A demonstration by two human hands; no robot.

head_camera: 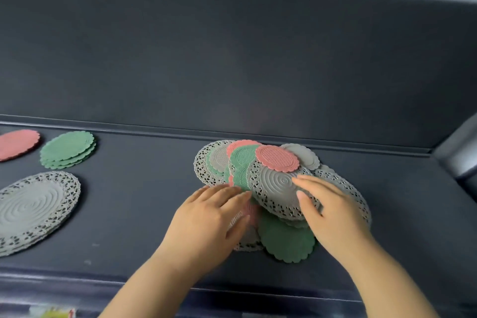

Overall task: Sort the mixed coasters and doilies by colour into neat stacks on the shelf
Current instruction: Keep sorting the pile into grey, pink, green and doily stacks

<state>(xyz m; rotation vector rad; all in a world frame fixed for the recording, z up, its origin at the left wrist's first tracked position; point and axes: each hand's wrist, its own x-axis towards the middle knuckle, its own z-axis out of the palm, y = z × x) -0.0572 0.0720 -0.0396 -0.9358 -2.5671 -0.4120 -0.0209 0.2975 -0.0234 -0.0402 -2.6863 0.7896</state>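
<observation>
Coasters and doilies in pink, green and grey lie in a mixed pile point(219, 157) at centre right of the frame on the dark shelf point(144, 188), with a pink coaster point(276, 158) on top. The left hand point(211, 217) lies flat, fingers straight and together, on the pile's left edge. The right hand point(333, 212) rests with fingers loosely spread on a large grey doily point(273, 188). At the left sit a pink stack point(16, 143), a green stack point(67, 148) near it, and a grey doily stack point(33, 204) in the lower left.
</observation>
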